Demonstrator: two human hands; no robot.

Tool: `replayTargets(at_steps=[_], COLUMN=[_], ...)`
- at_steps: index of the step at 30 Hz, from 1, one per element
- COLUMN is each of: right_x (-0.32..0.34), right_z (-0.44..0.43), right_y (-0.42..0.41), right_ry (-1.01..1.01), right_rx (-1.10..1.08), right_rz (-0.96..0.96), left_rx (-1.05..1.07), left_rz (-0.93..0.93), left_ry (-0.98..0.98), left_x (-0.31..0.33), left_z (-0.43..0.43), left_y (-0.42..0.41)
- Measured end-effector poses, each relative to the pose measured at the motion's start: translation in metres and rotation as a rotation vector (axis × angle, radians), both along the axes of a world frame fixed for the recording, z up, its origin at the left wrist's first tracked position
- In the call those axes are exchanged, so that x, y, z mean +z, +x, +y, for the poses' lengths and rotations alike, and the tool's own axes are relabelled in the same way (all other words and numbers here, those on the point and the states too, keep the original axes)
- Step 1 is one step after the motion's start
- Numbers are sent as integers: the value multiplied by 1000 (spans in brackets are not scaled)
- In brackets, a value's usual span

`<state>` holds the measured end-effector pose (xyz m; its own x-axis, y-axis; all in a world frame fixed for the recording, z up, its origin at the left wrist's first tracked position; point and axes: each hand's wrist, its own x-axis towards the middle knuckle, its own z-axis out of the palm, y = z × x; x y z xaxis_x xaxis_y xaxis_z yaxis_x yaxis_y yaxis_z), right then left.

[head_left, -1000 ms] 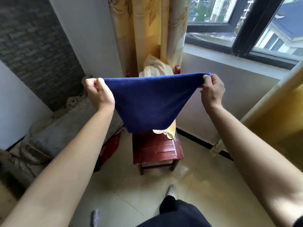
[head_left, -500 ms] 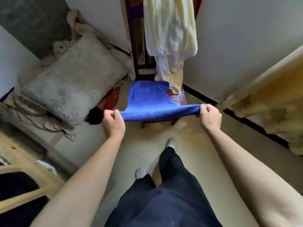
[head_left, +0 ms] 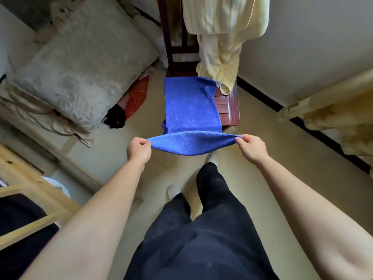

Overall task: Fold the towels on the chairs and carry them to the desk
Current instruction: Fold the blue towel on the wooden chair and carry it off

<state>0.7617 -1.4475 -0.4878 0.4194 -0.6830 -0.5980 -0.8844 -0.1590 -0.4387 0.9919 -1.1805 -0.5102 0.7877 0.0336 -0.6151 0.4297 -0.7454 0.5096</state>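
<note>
A blue towel [head_left: 191, 106] lies stretched over the seat of a dark red wooden chair [head_left: 228, 106], its near edge lifted off the front of the seat. My left hand [head_left: 138, 150] pinches the towel's near left corner and my right hand [head_left: 251, 147] pinches the near right corner, so the edge sags between them. A pale yellow towel [head_left: 222, 37] hangs over the chair's backrest, and its lower end touches the seat beside the blue towel.
A large grey cushion [head_left: 80, 63] lies on the floor to the left, with red and black cloth [head_left: 129, 106] beside the chair. A light wooden frame [head_left: 40, 199] is at lower left. A yellow curtain [head_left: 333, 116] hangs at right. My legs stand on the tiled floor.
The towel was held up spread in front of the window, then lowered onto the chair seat. My hands have pulled the near edge back toward me, and my view has tilted down.
</note>
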Motion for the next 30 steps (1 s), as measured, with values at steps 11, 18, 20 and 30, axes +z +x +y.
replayTargets(at_steps=[11, 18, 20, 30], right_x=[-31, -91, -113, -224], right_z=[-101, -146, -157, -173], right_y=[103, 174, 193, 242], right_ry=[-49, -100, -123, -158], right_rx=[-64, -102, -111, -141], right_rz=[-7, 19, 23, 75], left_rx=[171, 69, 32, -113], left_rz=[-135, -138, -135, -142], left_ry=[-41, 9, 15, -2], left_x=[-26, -103, -123, -231], left_z=[-78, -125, -143, -194], left_y=[103, 186, 209, 283])
